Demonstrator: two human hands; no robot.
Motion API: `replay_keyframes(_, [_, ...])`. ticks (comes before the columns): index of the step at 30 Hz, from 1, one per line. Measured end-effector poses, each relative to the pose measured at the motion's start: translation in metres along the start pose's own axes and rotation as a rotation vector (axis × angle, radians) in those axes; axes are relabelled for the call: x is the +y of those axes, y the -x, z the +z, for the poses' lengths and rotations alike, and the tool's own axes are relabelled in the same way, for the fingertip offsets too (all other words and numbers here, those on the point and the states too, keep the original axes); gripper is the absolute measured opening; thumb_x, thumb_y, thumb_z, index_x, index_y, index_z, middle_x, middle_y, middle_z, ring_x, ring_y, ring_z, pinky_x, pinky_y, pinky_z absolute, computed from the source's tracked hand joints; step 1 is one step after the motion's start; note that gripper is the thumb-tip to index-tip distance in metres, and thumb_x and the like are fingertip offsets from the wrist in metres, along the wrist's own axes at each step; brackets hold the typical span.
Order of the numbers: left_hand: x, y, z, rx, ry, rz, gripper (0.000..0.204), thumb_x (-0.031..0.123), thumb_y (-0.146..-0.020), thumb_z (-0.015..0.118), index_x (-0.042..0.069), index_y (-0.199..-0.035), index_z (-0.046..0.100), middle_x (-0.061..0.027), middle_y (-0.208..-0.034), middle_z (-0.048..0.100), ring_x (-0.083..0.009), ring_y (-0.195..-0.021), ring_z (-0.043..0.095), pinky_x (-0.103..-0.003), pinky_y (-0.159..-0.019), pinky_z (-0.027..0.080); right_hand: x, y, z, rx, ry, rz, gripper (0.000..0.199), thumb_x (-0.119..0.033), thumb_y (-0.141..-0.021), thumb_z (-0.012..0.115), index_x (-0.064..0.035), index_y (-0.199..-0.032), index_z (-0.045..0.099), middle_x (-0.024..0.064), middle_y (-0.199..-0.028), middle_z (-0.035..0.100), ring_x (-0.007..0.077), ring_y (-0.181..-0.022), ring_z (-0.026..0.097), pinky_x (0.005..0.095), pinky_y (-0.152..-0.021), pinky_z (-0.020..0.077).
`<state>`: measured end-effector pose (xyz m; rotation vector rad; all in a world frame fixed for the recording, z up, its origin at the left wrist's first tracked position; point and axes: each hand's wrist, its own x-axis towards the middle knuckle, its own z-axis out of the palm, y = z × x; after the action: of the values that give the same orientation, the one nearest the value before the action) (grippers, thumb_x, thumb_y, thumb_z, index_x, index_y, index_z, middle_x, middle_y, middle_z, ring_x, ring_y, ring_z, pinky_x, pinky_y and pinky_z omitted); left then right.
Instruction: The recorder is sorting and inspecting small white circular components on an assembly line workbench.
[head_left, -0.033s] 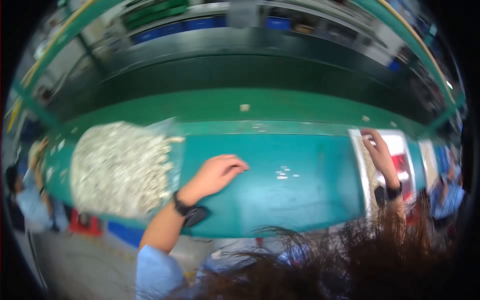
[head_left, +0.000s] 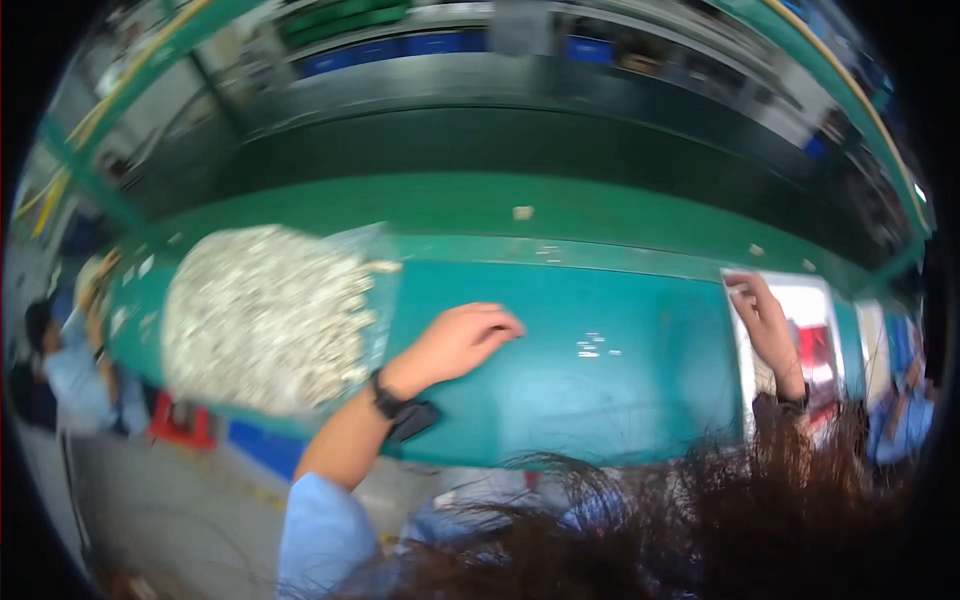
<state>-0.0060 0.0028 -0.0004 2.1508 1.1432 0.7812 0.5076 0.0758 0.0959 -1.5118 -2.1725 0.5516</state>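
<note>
My left hand [head_left: 462,340] hovers over the green-blue mat [head_left: 560,420], fingers loosely bent and the thumb a little apart. No held thing shows in it. Left of it lies a big pile of small pale pieces [head_left: 265,320] on clear plastic sheeting [head_left: 375,270]. A few tiny white pieces [head_left: 590,347] are scattered on the mat to its right. At the far right, my right hand [head_left: 765,320] is over the left side of a white-rimmed tray [head_left: 835,310], its fingers apart near the far left corner. Whether it touches the tray, blur does not show.
A raised green ledge [head_left: 450,205] runs behind the mat, with a small pale block [head_left: 523,213] on it. A dark object [head_left: 412,420] lies by my left wrist. Co-workers in blue sit at the left [head_left: 80,370] and right [head_left: 895,420]. Green frame posts [head_left: 205,90] rise at the sides.
The whole view has shifted, so everything appears farther right. My right hand has moved slightly left relative to the tray, now covering more of its left strip. My left hand stays about where it was.
</note>
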Motion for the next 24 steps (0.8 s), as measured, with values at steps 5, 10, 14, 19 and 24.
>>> replay_keyframes(5, [0.057,0.035,-0.041,0.005,-0.313,-0.094,0.027,0.018,-0.104,0.077,0.010,-0.130,0.078,-0.0107,-0.122,0.079,-0.0343,-0.118,0.073,-0.044,-0.103,0.060,-0.154,-0.009,0.111,-0.423,-0.056,-0.483,0.026,-0.008,-0.107,0.068,-0.0056,-0.132,0.074,0.0160,-0.126,0.072,0.0365,-0.124,0.070,0.0455,-0.104,0.0583])
replay_keyframes(10, [0.104,0.102,-0.088,0.425,-0.495,0.021,0.044,0.013,-0.089,0.090,0.011,-0.131,0.078,-0.0112,-0.121,0.077,-0.0376,-0.118,0.071,-0.047,-0.107,0.058,-0.255,-0.043,0.238,-0.401,-0.168,-0.770,0.040,-0.014,-0.100,0.078,-0.0065,-0.139,0.071,0.0186,-0.140,0.068,0.0416,-0.135,0.064,0.0494,-0.115,0.0536])
replay_keyframes(14, [0.091,0.188,-0.091,0.798,-0.877,-0.418,0.055,0.005,-0.085,0.090,0.010,-0.138,0.074,-0.0108,-0.121,0.075,-0.0370,-0.118,0.070,-0.049,-0.107,0.058,-0.344,-0.057,0.330,-0.210,-0.182,-1.113,0.060,-0.031,-0.095,0.086,-0.0135,-0.149,0.065,0.0203,-0.154,0.060,0.0434,-0.144,0.059,0.0559,-0.118,0.0496])
replay_keyframes(19, [0.037,0.224,-0.077,1.057,-0.176,-0.711,0.051,-0.005,-0.094,0.077,0.008,-0.143,0.071,-0.0107,-0.117,0.071,-0.0231,-0.093,0.074,-0.037,-0.081,0.063,-0.385,-0.064,0.367,-0.128,-0.060,-1.272,0.062,-0.042,-0.093,0.086,-0.0182,-0.146,0.066,0.0184,-0.152,0.060,0.0388,-0.142,0.059,0.0535,-0.112,0.0487])
replay_keyframes(24, [0.038,0.208,-0.071,1.317,0.183,-0.425,0.044,-0.005,-0.098,0.073,0.004,-0.141,0.070,-0.0067,-0.116,0.070,-0.0079,-0.077,0.067,-0.027,-0.058,0.051,-0.375,-0.068,0.388,-0.101,0.039,-1.236,0.048,-0.043,-0.099,0.081,-0.0186,-0.138,0.068,0.0158,-0.142,0.062,0.0343,-0.131,0.062,0.0490,-0.106,0.0484])
